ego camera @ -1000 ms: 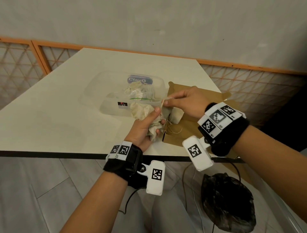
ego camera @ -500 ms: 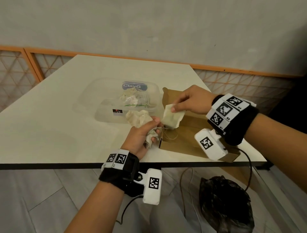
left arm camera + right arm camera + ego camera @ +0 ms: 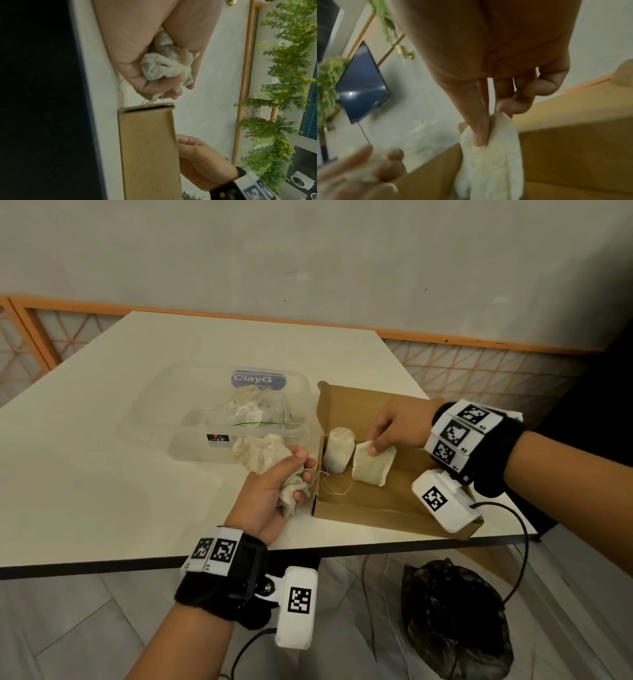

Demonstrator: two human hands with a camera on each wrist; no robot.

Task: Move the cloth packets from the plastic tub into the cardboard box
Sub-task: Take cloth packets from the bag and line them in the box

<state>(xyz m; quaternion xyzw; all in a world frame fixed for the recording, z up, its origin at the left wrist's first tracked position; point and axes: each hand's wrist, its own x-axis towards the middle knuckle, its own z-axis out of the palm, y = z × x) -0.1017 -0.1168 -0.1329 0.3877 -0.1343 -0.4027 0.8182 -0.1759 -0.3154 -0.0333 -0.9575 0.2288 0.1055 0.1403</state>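
Observation:
An open cardboard box (image 3: 380,501) lies on the table, right of a clear plastic tub (image 3: 191,436) that holds several cream cloth packets (image 3: 246,409) with strings. My right hand (image 3: 375,447) pinches one flat packet (image 3: 371,467) by its top edge inside the box, beside another packet (image 3: 337,451) that stands against the box's left wall. In the right wrist view, thumb and fingers pinch this packet (image 3: 491,151). My left hand (image 3: 291,474) grips a crumpled bunch of packets (image 3: 262,453) just left of the box; the left wrist view shows the bunch (image 3: 164,65) in the curled fingers above the box's corner (image 3: 147,108).
The white table (image 3: 102,474) ends in a dark front edge close to my wrists. A black plastic bag (image 3: 455,618) sits on the floor below the box. An orange-framed lattice rail (image 3: 462,364) runs behind the table. Cables hang from the wrist cameras.
My right hand has carried its packet from the box's left wall down into the box, beside the standing packet. The left hand still grips its bunch and has barely shifted.

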